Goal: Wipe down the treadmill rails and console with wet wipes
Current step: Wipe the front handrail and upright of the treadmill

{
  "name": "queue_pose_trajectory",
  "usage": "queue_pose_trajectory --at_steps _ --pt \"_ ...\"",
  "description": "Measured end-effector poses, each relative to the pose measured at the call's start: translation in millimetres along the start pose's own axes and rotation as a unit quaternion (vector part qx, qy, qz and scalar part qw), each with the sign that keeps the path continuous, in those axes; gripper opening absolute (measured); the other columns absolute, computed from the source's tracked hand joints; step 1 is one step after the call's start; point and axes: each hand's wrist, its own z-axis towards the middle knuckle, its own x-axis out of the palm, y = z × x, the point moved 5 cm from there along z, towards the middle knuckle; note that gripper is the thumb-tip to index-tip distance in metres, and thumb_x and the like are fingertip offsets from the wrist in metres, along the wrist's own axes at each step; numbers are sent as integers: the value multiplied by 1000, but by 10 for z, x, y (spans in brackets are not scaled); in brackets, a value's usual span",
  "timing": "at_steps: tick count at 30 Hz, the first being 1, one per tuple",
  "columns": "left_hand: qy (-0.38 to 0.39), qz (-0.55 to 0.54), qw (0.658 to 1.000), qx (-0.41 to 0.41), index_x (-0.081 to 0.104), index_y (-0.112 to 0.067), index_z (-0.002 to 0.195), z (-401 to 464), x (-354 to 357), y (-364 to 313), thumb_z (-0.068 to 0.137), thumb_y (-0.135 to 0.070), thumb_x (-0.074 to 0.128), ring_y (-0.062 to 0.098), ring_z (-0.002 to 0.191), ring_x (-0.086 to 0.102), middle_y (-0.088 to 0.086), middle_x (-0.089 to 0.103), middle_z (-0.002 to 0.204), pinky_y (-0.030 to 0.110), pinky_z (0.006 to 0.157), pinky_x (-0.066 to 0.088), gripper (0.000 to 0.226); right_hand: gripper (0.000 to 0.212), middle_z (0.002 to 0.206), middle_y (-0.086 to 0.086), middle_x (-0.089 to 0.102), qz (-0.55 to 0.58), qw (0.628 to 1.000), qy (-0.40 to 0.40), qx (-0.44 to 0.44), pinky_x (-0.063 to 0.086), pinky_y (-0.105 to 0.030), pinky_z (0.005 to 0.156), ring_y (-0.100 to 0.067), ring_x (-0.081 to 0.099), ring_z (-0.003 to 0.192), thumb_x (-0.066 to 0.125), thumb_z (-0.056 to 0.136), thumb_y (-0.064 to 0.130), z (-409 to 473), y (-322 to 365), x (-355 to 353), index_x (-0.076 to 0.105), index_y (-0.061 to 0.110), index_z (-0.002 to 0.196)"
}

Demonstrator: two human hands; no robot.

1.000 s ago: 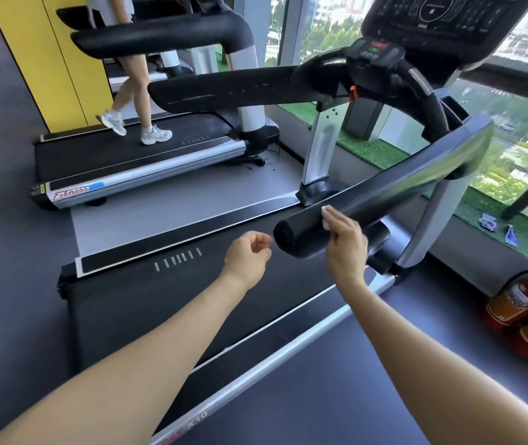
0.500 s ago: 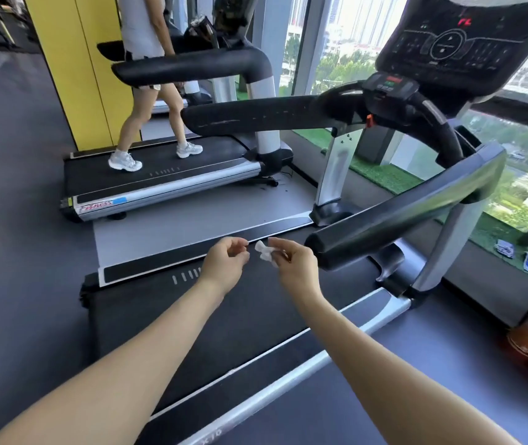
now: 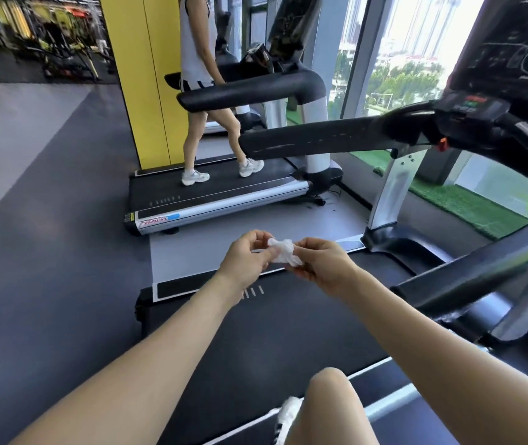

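Both hands have drawn back from the near rail since a second ago, when the right hand pressed the wipe against that rail's blunt end; now they meet over the rear of the belt and the view has swung leftward. Between them hangs the small crumpled white wet wipe [image 3: 283,250], pinched on its left side by the fingertips of the left hand [image 3: 246,255] and on its right side by the curled fingers of the right hand [image 3: 323,266], so both hands are clamped on it, seemingly to unfold or refold it. It sits above the black treadmill belt [image 3: 256,332], near that deck's rear edge. What the next stroke probably turns on is direction: the dark padded right handrail [image 3: 480,268] lies to the right of the wipe, its long axis rising from near the right forearm up and away toward the black console [image 3: 513,53] at top right, and the right hand is the nearer one. The matching left handrail [image 3: 314,139] runs across beyond the hands, well apart from them. On the neighbouring treadmill [image 3: 217,194] another person [image 3: 198,59] walks.
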Motion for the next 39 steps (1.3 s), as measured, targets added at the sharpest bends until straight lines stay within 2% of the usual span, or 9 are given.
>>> queue_pose_trajectory --at_steps 3,9,13,16,22,25,29,35,39 --pt "-2 -32 999 -26 54 -16 85 295 -35 55 93 -13 58 17 89 55 5 60 94 24 76 48 10 19 69 -7 58 -51 998 19 -12 48 -16 49 -8 59 51 55 91 -1 306 74 25 57 9 75" --pt "-18 -84 994 -65 51 -15 84 1553 13 188 96 -18 55 12 80 57 3 59 89 24 74 49 12 25 77 -3 62 -93 994 30 -40 49 -21 71 -12 58 69 51 87 -8 1424 313 -173 63 13 79" --pt "6 -102 991 -84 48 -14 81 2670 332 35 95 -16 55 11 72 57 7 59 88 22 68 48 16 16 69 3 61 -39 999 -24 -10 49 -17 66 -3 57 61 57 92 8 2235 539 -565 64 14 79" --pt "41 -73 992 -97 50 -10 83 3316 684 -190 94 -12 56 8 66 58 5 60 83 18 62 48 13 11 76 -4 61 51 998 -41 19 45 -25 68 -9 56 65 58 91 12 2684 837 -957 64 7 83" --pt "93 -28 987 -125 52 -10 85 3987 1389 -812 92 -11 61 14 71 53 3 58 78 23 68 47 11 14 73 -6 61 84 991 -104 29 47 -26 67 -14 57 67 57 92 11 3000 1558 -1677 64 8 80" --pt "152 -5 979 -134 51 -11 85 4151 1788 -1158 90 -9 62 15 72 51 3 56 79 19 64 48 12 18 75 -12 58 85 981 -168 36 45 -30 68 -20 54 69 55 92 9 2952 1897 -2099 63 7 76" --pt "249 59 961 -106 48 -15 81 4356 2340 -1523 84 -1 68 12 69 53 0 54 76 20 64 45 25 19 64 -7 52 172 936 -304 52 43 -20 41 -12 52 47 47 89 1 2812 2231 -2727 56 7 73" --pt "427 93 895 -89 59 -20 98 4556 3191 -1513 82 -2 69 18 83 58 6 58 90 24 77 51 26 27 68 -7 55 162 892 -422 34 40 -21 46 -14 51 55 45 99 14 2697 2272 -3219 53 9 74" --pt "539 59 827 -150 57 -18 105 4587 3626 -1403 74 -27 74 17 87 59 3 62 93 30 79 49 36 32 72 -11 53 90 863 -495 46 38 -31 57 -21 47 65 50 98 31 2645 2290 -3452 55 11 73"
